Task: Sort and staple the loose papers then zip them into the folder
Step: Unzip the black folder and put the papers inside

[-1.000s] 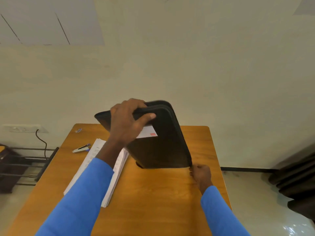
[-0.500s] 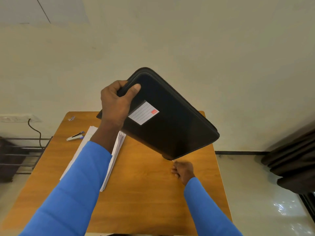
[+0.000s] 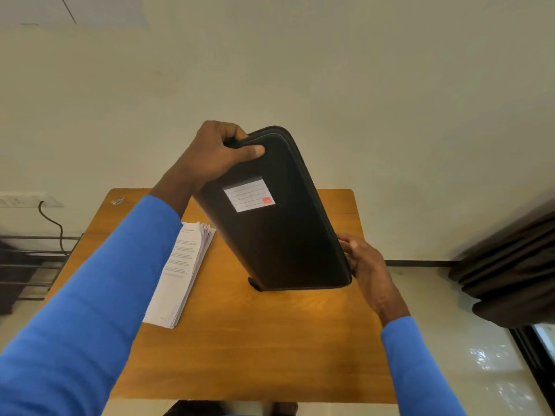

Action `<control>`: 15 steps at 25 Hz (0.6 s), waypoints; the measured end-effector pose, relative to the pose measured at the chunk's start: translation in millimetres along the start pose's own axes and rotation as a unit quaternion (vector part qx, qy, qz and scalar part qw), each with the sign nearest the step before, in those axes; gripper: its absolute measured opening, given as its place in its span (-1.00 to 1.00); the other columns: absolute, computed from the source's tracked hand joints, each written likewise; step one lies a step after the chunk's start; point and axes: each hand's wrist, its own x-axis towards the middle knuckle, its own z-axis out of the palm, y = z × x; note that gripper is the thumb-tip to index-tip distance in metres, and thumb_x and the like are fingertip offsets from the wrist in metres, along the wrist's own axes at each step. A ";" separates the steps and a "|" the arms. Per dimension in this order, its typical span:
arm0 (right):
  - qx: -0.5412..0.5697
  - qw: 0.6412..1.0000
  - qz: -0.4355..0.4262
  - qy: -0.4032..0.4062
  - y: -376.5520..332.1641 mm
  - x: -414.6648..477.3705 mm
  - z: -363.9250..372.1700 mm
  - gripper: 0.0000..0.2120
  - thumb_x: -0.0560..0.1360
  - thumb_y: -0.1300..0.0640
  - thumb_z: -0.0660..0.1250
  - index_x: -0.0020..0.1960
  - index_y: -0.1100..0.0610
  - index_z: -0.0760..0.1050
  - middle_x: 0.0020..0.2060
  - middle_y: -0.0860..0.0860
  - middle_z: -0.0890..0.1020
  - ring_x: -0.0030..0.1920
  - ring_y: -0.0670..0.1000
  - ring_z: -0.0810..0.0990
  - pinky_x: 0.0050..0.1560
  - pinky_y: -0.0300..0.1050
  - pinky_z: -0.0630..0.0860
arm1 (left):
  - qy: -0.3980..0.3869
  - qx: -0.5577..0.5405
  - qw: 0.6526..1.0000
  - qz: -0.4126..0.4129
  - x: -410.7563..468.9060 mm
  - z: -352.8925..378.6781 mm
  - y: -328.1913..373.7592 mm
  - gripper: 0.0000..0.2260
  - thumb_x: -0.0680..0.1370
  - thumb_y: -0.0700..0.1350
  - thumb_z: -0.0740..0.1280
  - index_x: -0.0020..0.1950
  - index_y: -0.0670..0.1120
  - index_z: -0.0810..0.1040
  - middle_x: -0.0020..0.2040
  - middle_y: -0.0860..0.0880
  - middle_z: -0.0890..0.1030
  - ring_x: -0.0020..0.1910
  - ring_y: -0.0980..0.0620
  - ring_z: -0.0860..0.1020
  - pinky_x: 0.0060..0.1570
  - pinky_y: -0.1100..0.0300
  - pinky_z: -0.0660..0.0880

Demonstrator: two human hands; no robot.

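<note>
A black zip folder point(image 3: 279, 235) with a white lined label stands nearly upright, its lower edge on the wooden table point(image 3: 255, 349). My left hand point(image 3: 216, 154) grips the folder's top corner, thumb across the front. My right hand point(image 3: 365, 265) holds the folder's lower right edge, by the zip side. A stack of white printed papers point(image 3: 180, 265) lies flat on the table to the left of the folder, partly hidden by my left sleeve. The stapler is hidden behind my left arm.
A small object point(image 3: 117, 201) lies at the table's far left corner. A wall socket with a black cable point(image 3: 49, 214) is on the left wall, above a dark metal rack point(image 3: 27, 265). Dark curtains point(image 3: 510, 265) hang at the right.
The folder swung from a raised, tilted position back down to stand on its lower edge. My right hand moved from under the folder to its lower right edge. The view tilted.
</note>
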 end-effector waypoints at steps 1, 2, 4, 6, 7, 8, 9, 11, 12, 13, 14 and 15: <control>-0.059 0.998 -0.002 -0.012 -8.7 0.6 1.6 -0.67 0.67 -0.11 0.22 0.37 -0.06 0.54 0.21 -0.02 0.67 0.18 -0.04 0.66 0.14 -0.07 0.63 | -0.007 0.001 1.000 -0.008 8.8 9.4 -1.0 -0.76 0.51 0.06 0.52 -0.05 -0.11 0.67 -0.15 -0.06 0.71 -0.16 -0.06 0.69 -0.06 -0.03 0.66; -0.107 0.994 -0.001 -0.012 -10.9 2.3 5.9 -0.67 0.63 -0.14 0.29 0.36 -0.11 0.52 0.18 -0.08 0.67 0.16 -0.08 0.66 0.11 -0.13 0.64 | -0.006 0.008 1.000 -0.007 17.4 22.6 -3.6 -0.74 0.50 0.09 0.52 -0.04 -0.09 0.67 -0.13 -0.04 0.71 -0.14 -0.05 0.68 -0.01 -0.08 0.65; -0.152 0.988 -0.006 0.032 2.5 5.8 15.6 -0.69 0.60 -0.11 0.36 0.33 -0.15 0.51 0.15 -0.13 0.67 0.15 -0.09 0.66 0.10 -0.07 0.67 | 0.016 0.087 0.996 0.015 33.2 59.9 -16.2 -0.69 0.49 0.18 0.46 0.09 0.00 0.65 0.06 0.02 0.69 0.05 -0.02 0.64 0.17 -0.16 0.56; -0.143 0.985 -0.015 0.093 31.1 6.3 19.0 -0.77 0.64 -0.04 0.33 0.29 -0.12 0.54 0.10 -0.15 0.68 0.13 -0.11 0.65 0.10 -0.07 0.66 | -0.001 0.211 0.977 0.010 36.4 105.4 -40.7 -0.51 0.48 0.23 0.42 0.35 0.10 0.49 0.38 0.01 0.50 0.35 -0.08 0.48 0.36 -0.21 0.39; -0.147 0.981 -0.014 0.123 47.5 6.8 14.9 -0.78 0.65 -0.01 0.32 0.29 -0.09 0.55 0.09 -0.16 0.67 0.12 -0.14 0.65 0.09 -0.14 0.64 | -0.023 0.237 0.971 -0.018 30.4 129.6 -58.5 -0.41 0.47 0.22 0.43 0.45 0.12 0.39 0.49 -0.02 0.38 0.45 -0.13 0.38 0.40 -0.24 0.33; -0.157 0.976 -0.010 0.148 59.2 6.1 11.0 -0.77 0.66 0.02 0.30 0.30 -0.07 0.56 0.09 -0.17 0.67 0.11 -0.15 0.64 0.08 -0.20 0.61 | -0.048 0.242 0.967 -0.067 15.5 150.8 -75.9 -0.34 0.46 0.20 0.46 0.50 0.11 0.31 0.55 -0.04 0.29 0.51 -0.18 0.30 0.41 -0.26 0.31; -0.175 0.969 0.004 0.173 71.4 6.8 4.2 -0.76 0.67 0.03 0.30 0.31 -0.05 0.56 0.09 -0.16 0.67 0.11 -0.13 0.64 0.09 -0.21 0.59 | -0.068 0.230 0.963 -0.120 -4.3 171.1 -96.0 -0.29 0.46 0.17 0.48 0.53 0.10 0.25 0.58 -0.06 0.22 0.53 -0.21 0.24 0.42 -0.28 0.29; -0.204 0.954 0.050 0.215 91.0 8.6 -9.7 -0.79 0.66 0.03 0.29 0.27 -0.03 0.58 0.08 -0.09 0.68 0.11 -0.02 0.65 0.13 -0.12 0.59 | -0.101 0.210 0.944 -0.232 -52.5 201.6 -132.0 -0.24 0.47 0.15 0.49 0.56 0.06 0.19 0.60 -0.10 0.16 0.54 -0.25 0.20 0.42 -0.28 0.31; -0.215 0.946 0.079 0.229 99.6 9.5 -16.4 -0.79 0.66 0.02 0.29 0.27 -0.03 0.58 0.08 -0.05 0.68 0.11 0.03 0.65 0.15 -0.08 0.58 | -0.118 0.204 0.930 -0.283 -76.3 211.2 -147.0 -0.23 0.47 0.14 0.50 0.56 0.03 0.19 0.57 -0.14 0.18 0.52 -0.27 0.23 0.40 -0.25 0.34; -0.236 0.936 0.106 0.237 106.4 10.4 -23.5 -0.77 0.66 0.02 0.29 0.29 -0.01 0.58 0.09 -0.02 0.69 0.11 0.06 0.65 0.15 -0.07 0.57 | -0.134 0.188 0.920 -0.316 -96.4 218.8 -160.1 -0.24 0.47 0.13 0.50 0.55 0.00 0.21 0.52 -0.17 0.25 0.48 -0.27 0.30 0.38 -0.20 0.39; -0.262 0.925 0.128 0.242 112.5 12.0 -30.3 -0.74 0.66 0.03 0.30 0.31 0.02 0.59 0.10 0.00 0.69 0.09 0.08 0.65 0.13 -0.07 0.56 | -0.155 0.159 0.913 -0.342 -112.8 224.2 -168.3 -0.28 0.47 0.11 0.51 0.51 -0.03 0.26 0.45 -0.17 0.32 0.41 -0.26 0.38 0.35 -0.13 0.44; -0.295 0.912 0.143 0.246 116.0 14.0 -35.8 -0.73 0.65 0.05 0.31 0.31 0.05 0.59 0.09 0.02 0.70 0.06 0.09 0.65 0.10 -0.08 0.55 | -0.165 0.123 0.913 -0.352 -123.6 230.0 -176.3 -0.33 0.46 0.10 0.52 0.46 -0.04 0.31 0.38 -0.13 0.38 0.34 -0.22 0.46 0.31 -0.07 0.48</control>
